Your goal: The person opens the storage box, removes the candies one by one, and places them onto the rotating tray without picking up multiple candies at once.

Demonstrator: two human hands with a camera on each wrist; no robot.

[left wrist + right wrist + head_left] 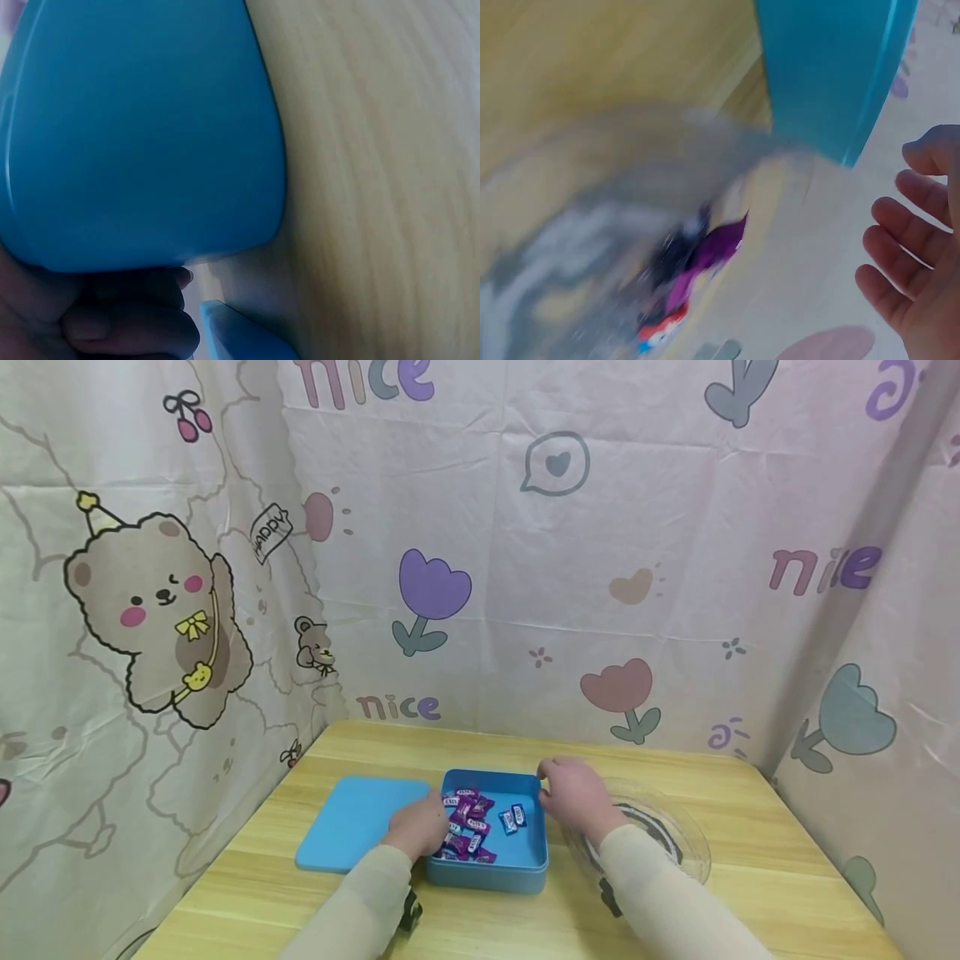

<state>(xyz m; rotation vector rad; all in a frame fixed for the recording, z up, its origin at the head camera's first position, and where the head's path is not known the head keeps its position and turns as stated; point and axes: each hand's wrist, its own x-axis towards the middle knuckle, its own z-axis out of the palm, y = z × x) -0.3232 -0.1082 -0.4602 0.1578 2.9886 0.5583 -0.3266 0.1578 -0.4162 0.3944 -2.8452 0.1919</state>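
A blue rectangular box [487, 878] stands open on the wooden table. Purple-wrapped candies [474, 824] lie piled along its left side, and a couple of blue-wrapped candies [513, 817] lie nearer its middle. My left hand [422, 823] grips the box's left wall at the rim; in the left wrist view its fingers [135, 326] are curled beside the blue wall. My right hand [576, 793] is by the right back corner of the box. In the right wrist view that hand [922, 232] has loosely bent, spread fingers with nothing in them, apart from the box wall [832, 75].
A blue lid [360, 818] lies flat to the left of the box. On the right, a clear round dish [697, 839] stands partly under my right forearm; purple and red wrappers [712, 247] show beyond its blurred rim. Printed curtains [502, 568] close off the back and sides.
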